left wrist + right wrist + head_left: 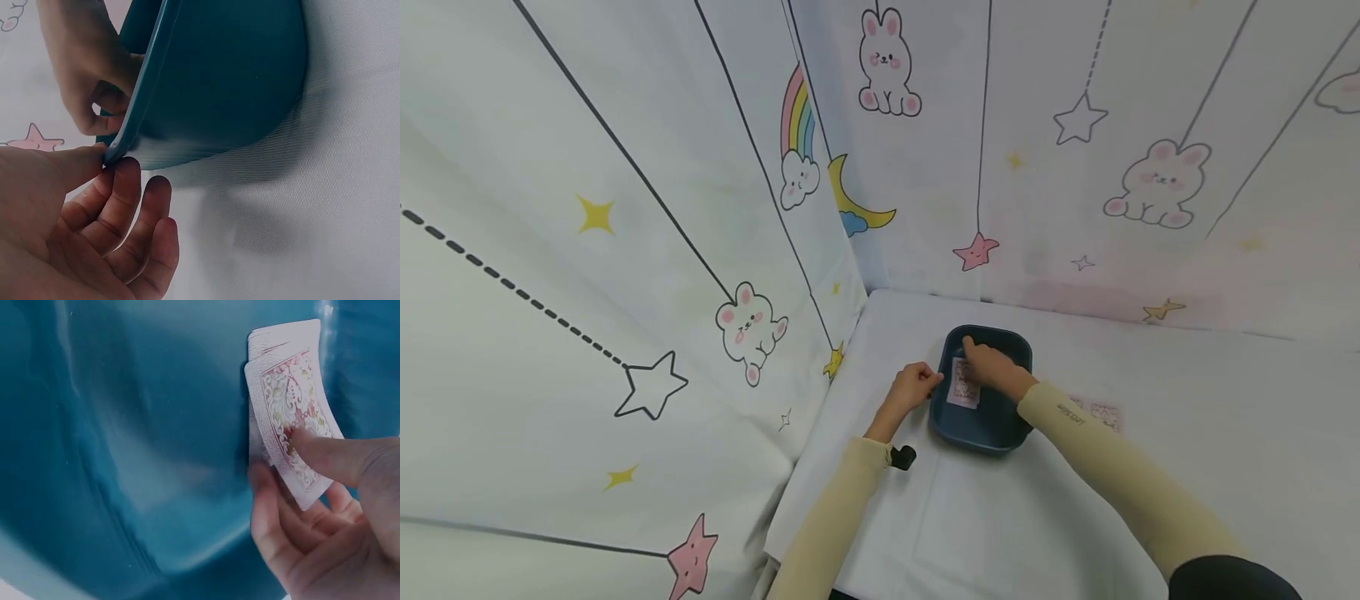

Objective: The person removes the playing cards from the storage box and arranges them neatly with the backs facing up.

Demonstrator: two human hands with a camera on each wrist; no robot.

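Note:
A dark teal plastic basin stands on the white cloth. My left hand pinches its left rim between thumb and forefinger, with the other fingers loosely curled outside the wall. Inside the basin, my right hand grips playing cards with red-and-white patterned backs. The thumb presses on the top card, and the fingers curl beneath its near end. More cards peek out under it, slightly fanned, close to the basin's floor.
Further patterned cards lie on the white-covered table right of the basin, partly hidden by the right sleeve. Printed cloth walls with rabbits and stars enclose the left and far sides. A black wrist camera sits on the left wrist.

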